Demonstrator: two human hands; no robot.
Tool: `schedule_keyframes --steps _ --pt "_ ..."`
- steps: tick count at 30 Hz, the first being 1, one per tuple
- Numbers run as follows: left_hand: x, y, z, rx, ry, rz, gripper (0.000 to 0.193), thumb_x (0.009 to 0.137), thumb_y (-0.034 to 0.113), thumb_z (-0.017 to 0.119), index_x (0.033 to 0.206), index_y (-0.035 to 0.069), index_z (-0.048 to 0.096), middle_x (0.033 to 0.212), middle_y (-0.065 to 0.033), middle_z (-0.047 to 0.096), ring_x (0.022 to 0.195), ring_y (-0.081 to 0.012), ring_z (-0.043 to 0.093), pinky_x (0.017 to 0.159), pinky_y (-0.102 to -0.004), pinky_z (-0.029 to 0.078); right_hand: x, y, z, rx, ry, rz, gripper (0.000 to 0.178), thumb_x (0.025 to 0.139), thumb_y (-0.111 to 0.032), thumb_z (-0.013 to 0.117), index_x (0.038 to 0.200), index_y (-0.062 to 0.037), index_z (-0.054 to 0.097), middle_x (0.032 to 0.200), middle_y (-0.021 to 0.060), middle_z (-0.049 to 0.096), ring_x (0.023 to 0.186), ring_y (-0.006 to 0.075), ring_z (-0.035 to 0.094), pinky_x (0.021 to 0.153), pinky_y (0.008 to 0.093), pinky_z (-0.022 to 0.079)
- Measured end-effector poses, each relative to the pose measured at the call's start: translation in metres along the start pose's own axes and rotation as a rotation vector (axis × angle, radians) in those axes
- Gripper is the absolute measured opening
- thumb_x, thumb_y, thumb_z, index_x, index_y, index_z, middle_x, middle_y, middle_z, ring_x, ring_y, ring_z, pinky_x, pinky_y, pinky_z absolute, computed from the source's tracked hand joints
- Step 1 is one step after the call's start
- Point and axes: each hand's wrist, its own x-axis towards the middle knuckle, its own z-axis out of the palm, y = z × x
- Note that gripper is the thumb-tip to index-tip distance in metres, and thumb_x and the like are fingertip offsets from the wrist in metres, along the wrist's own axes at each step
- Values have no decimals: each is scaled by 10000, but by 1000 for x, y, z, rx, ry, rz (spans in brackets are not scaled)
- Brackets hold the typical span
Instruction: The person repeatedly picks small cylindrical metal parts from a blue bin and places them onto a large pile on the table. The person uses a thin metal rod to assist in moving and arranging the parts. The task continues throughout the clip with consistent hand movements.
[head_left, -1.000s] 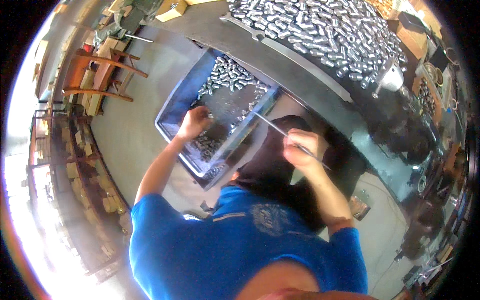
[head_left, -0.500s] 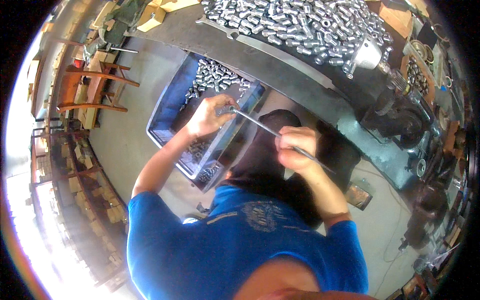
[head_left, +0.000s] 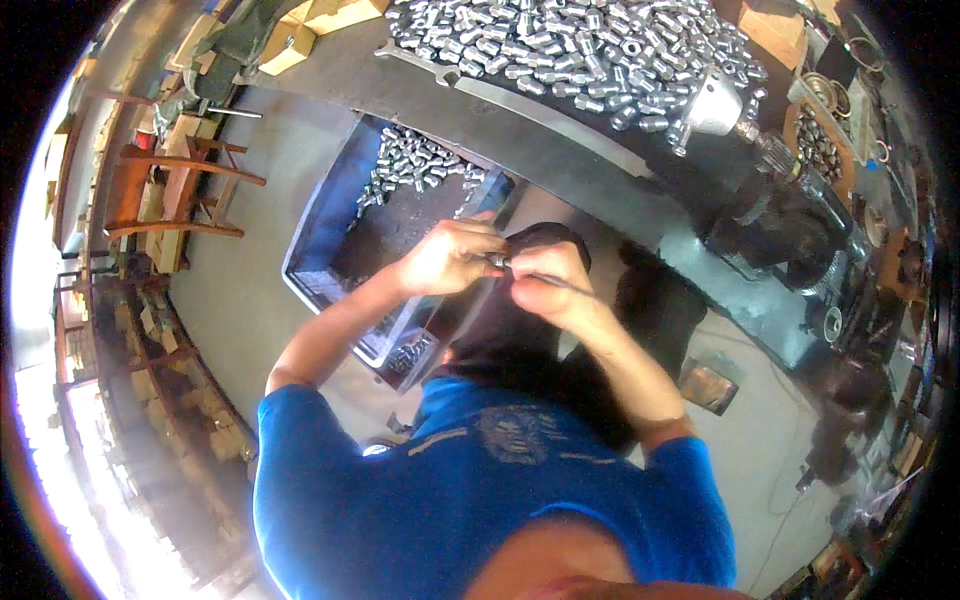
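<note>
My left hand (head_left: pixel 452 258) is closed, pinching a small shiny metal fitting (head_left: pixel 496 259) between thumb and fingers. Close against it, my right hand (head_left: pixel 548 278) grips a thin metal rod (head_left: pixel 562 283), which slants back across the wrist. The rod's front end meets the fitting, but the fingers hide most of the contact. Both hands are above my lap, just beside the near wall of a blue plastic crate (head_left: pixel 302 235). Inside the crate lies a pile of similar metal fittings (head_left: pixel 415 163) at the far end, with more small parts near the front corner.
Ahead is a dark workbench (head_left: pixel 330 92) with a large heap of metal fittings (head_left: pixel 590 55), a wrench (head_left: pixel 416 63) and a long flat metal strip (head_left: pixel 550 125). A dark machine (head_left: pixel 775 235) stands at the right. A wooden stool (head_left: pixel 180 190) is at the left.
My hands have come together: the right slid leftward along the rod toward its front end, while the left moved slightly right and down from over the crate. The view has shifted slightly.
</note>
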Motion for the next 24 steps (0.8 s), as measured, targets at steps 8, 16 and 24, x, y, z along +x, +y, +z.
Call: schedule_keyframes --steps 8,16,24 --pt "-30 -36 -52 -31 236 -449 245 743 -30 714 983 -28 662 1013 -107 686 959 -162 631 899 -307 490 -7 -22 -2 -280 320 -490 159 531 -86 607 546 -34 457 554 75 440 433 240 443 403 335 338" --pt "-15 -38 -55 -313 372 -346 311 781 -94 659 1084 -45 606 1067 -124 662 1044 -189 608 909 -309 492 -9 -12 -3 -154 334 -373 203 590 -100 617 543 -36 430 532 71 431 436 221 433 413 325 320" --pt "-8 -28 -65 -124 326 -321 277 772 -69 677 1041 -19 630 1067 -100 668 1048 -181 604 936 -307 465 -12 -35 -25 -225 191 111 270 655 -196 588 569 -13 410 542 86 366 486 219 400 468 336 291"
